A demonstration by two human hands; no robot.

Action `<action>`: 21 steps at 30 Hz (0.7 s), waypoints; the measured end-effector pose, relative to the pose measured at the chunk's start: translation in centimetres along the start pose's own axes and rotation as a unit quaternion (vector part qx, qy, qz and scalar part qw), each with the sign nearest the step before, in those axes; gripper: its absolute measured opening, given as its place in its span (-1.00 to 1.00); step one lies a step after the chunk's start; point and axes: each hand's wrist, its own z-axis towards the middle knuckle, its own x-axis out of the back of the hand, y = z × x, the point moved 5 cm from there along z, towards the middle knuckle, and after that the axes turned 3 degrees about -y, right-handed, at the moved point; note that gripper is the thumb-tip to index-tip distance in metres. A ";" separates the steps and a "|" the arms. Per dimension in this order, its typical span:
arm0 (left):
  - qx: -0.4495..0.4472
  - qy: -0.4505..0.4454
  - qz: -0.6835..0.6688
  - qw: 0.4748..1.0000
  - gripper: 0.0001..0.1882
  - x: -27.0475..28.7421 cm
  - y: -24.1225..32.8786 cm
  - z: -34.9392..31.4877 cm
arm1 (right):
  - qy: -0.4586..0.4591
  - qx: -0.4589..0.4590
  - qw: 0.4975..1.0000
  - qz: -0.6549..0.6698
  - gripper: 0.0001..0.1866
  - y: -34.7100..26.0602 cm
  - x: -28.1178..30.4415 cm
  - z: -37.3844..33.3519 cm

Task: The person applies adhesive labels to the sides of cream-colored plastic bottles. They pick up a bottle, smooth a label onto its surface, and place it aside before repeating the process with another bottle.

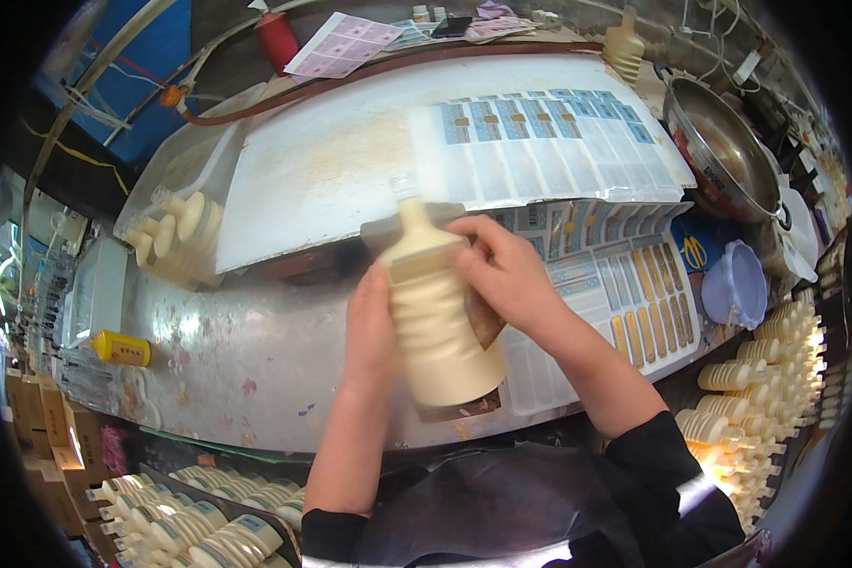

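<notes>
A cream-coloured bottle (435, 327) with a ribbed body and a narrow neck stands tilted in front of me, slightly blurred. My left hand (371, 317) wraps its left side, thumb up along the body and fingers mostly hidden. At the bottle's upper right my right hand (502, 265) is closed, with thumb and fingers against the shoulder. A greyish band (424, 262) runs across that shoulder. Below the right hand a brown flat piece (486, 322) shows beside the bottle; I cannot tell whether the hand touches it. Right of it lie label sheets (648, 303) with gold and blue strips.
A sloping white board (322, 175) carries blue label sheets (511, 123). Similar bottles lie in a clear tub (185, 227). A yellow bottle (121, 348), yellow scissors (694, 254), a lilac bucket (736, 286) and a metal basin (719, 137) surround the table. Many bottles (208, 530) stand below.
</notes>
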 end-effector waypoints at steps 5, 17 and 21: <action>-0.021 -0.022 -0.031 0.999 -0.45 0.2 0.6 -0.1 | -0.004 -0.036 0.999 0.024 -0.54 1.1 -1.1 0.6; -0.064 -0.022 0.077 0.995 -0.65 1.3 -0.5 1.2 | 0.005 -0.036 0.999 0.019 -0.48 1.7 -1.7 0.6; -0.040 -0.008 0.020 0.999 -0.54 2.3 -1.3 1.4 | 0.007 -0.022 0.999 0.026 -0.54 1.5 -1.7 0.7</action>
